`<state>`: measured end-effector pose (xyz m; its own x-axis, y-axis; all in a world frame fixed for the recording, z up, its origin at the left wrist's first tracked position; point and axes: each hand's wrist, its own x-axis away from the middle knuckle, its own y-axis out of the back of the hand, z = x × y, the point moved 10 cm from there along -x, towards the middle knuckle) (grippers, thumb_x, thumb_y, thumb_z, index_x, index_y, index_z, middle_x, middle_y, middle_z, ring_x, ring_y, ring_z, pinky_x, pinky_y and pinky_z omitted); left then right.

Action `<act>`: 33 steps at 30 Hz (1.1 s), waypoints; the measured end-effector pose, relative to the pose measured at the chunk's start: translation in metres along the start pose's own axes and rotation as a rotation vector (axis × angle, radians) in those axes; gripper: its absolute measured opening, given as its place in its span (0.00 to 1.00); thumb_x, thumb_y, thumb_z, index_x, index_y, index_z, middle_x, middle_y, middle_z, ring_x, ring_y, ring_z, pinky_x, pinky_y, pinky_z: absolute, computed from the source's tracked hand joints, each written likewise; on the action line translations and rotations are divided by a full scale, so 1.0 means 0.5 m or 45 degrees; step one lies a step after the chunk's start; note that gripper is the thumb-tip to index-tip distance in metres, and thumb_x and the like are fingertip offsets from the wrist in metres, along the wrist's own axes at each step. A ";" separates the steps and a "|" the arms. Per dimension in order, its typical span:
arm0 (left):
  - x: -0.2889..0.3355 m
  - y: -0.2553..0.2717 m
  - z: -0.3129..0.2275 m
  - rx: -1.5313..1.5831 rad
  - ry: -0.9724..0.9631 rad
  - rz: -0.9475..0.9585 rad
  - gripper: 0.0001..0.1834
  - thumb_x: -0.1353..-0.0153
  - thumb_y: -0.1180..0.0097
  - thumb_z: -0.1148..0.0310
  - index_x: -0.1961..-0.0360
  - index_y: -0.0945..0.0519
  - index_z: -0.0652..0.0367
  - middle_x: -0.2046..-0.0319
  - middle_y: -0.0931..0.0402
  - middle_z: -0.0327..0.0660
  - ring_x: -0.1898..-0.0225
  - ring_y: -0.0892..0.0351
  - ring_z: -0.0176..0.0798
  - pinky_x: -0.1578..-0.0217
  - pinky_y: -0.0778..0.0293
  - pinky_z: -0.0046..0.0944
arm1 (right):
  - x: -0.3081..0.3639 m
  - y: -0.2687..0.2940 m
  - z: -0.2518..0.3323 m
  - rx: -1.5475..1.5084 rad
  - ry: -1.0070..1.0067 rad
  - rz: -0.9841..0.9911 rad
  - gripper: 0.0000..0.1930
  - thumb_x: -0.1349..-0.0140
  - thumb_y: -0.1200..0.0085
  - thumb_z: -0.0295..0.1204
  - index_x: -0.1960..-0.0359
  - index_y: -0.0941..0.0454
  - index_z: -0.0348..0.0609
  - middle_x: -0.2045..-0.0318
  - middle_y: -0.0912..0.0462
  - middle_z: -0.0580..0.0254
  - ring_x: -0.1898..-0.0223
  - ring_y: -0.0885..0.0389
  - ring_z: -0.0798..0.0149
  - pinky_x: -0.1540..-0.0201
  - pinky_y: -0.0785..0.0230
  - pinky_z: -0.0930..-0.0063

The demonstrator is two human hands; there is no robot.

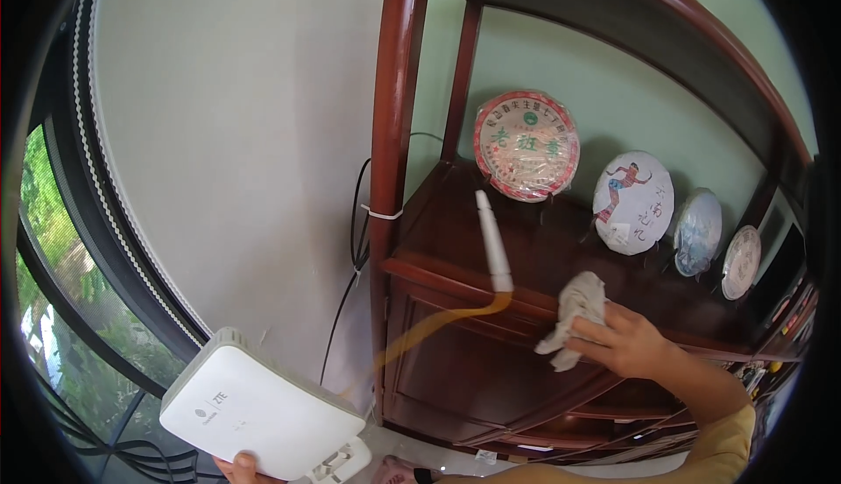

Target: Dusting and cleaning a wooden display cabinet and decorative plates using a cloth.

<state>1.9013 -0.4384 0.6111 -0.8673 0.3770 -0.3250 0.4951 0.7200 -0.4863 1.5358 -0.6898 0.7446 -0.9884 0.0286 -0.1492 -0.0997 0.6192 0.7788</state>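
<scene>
My left hand point(241, 468) grips the lower edge of a white router-like box point(263, 418), its thumb on the front face. A small open flap point(342, 462) sticks out at the box's lower right corner. My right hand point(626, 340) pinches a crumpled off-white cloth point(578, 316) in front of the shelf's front edge. Left of the cloth, a slim white stick-like piece point(493, 243) reaches over the dark red wooden shelf point(447, 230). From its lower end a yellow band or cable point(429, 322) curves down toward the box; where it ends is hidden.
Wrapped round discs stand upright along the shelf, the nearest a red-rimmed disc point(527, 147) and a white disc point(634, 202). Black cables point(359, 221) are tied to the cabinet post point(396, 125). At left are a window point(79, 221) with a bead chain and more dark cables point(131, 453).
</scene>
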 end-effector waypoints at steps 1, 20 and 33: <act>0.000 0.006 -0.001 -0.002 0.002 -0.011 0.34 0.50 0.38 0.58 0.49 0.33 0.73 0.57 0.27 0.52 0.58 0.25 0.48 0.60 0.27 0.44 | 0.021 0.000 -0.003 0.000 -0.028 0.016 0.19 0.51 0.46 0.34 0.53 0.22 0.55 0.45 0.31 0.66 0.58 0.27 0.53 0.54 0.26 0.64; -0.058 -0.474 -0.032 0.399 -0.024 0.375 0.33 0.53 0.43 0.69 0.44 0.37 0.72 0.50 0.30 0.53 0.49 0.28 0.45 0.46 0.34 0.43 | -0.057 -0.022 -0.075 -0.485 -0.519 -0.276 0.25 0.46 0.44 0.32 0.44 0.30 0.62 0.47 0.26 0.59 0.51 0.23 0.55 0.47 0.30 0.62; -0.017 -0.867 -0.009 0.374 0.072 1.133 0.20 0.39 0.45 0.72 0.47 0.33 0.65 0.55 0.25 0.42 0.55 0.24 0.32 0.56 0.27 0.32 | 0.716 0.041 -0.175 -0.438 -1.721 -0.078 0.11 0.40 0.51 0.32 0.62 0.23 0.36 0.61 0.21 0.47 0.56 0.24 0.44 0.53 0.32 0.61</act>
<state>1.6940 -0.7511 0.8285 -0.1608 0.7517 -0.6396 0.9639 -0.0199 -0.2657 1.1700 -0.7355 0.7605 -0.1264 0.8569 -0.4997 -0.3559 0.4311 0.8292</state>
